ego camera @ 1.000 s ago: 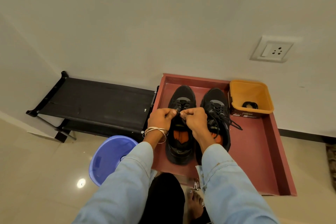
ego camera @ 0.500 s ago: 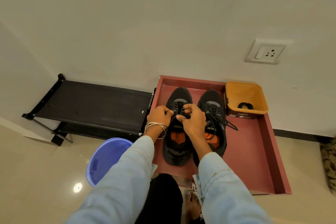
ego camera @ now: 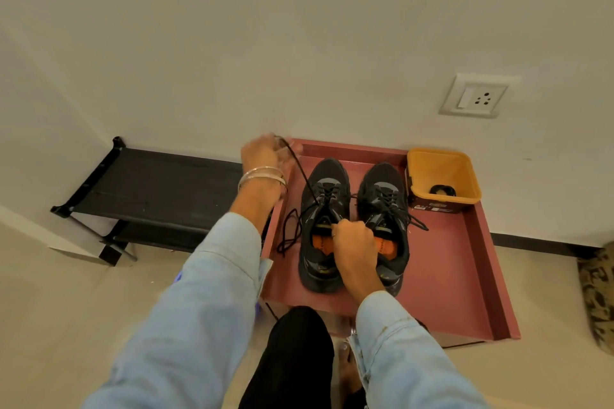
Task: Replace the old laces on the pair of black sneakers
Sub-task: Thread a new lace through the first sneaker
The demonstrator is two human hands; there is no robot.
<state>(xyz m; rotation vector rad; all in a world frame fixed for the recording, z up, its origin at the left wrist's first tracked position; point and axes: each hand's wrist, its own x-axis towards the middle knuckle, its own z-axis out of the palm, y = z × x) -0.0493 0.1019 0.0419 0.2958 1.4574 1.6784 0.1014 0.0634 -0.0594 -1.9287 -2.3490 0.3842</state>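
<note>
Evidently the limp thin black lace [ego camera: 300, 173] wants pinching near its tip; left hand [ego camera: 264, 151] pinches it taut; right hand [ego camera: 354, 239] grips the left black mesh sneaker [ego camera: 324, 226].

soft even indoor light, faint shadows, wide-angle bending at edges, raised hand motion-blurred.

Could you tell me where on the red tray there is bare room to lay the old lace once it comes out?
The widest bare patch of the red tray lies between the right sneaker and the tray's right wall, below the yellow tub. The left side is crowded: the pulled lace loops beside the left sneaker, where the left hand works.
</note>
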